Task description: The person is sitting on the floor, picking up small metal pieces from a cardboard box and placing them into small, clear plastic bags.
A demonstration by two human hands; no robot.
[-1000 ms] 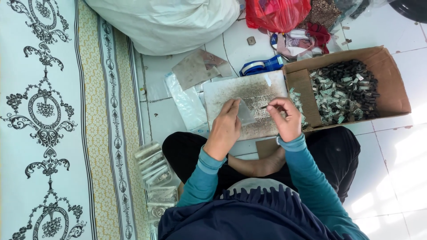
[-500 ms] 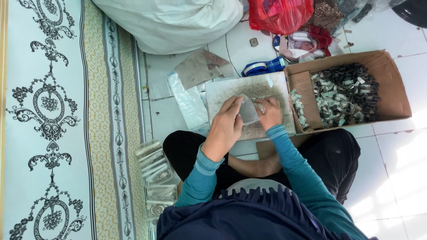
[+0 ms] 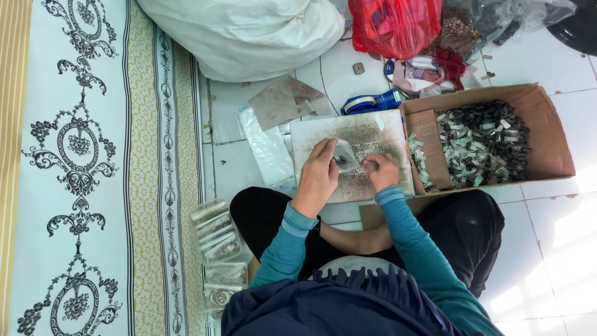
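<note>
Grey, speckled metal tray [image 3: 367, 134] lying flat on the white tiled floor [image 3: 559, 224], just ahead of crossed legs in the head view. Left hand [image 3: 317, 177] over the tray's near-left part, fingers curled, pinching a small clear plastic bag [image 3: 344, 157]. Right hand [image 3: 380, 171] just beside it, fingertips closed on something too small to make out, almost touching the bag. Cardboard box [image 3: 547, 130] of small dark pieces butting against the tray's right edge. Blue tape dispenser [image 3: 372, 101] at the tray's far edge. Clear sleeves [image 3: 267, 146] along the left edge; stack of filled clear bags [image 3: 217, 236] near the left knee. Patterned mat [image 3: 93, 168] further left. White sack [image 3: 249, 34] and red bag [image 3: 395, 25] well beyond. Open tile to the lower right.
</note>
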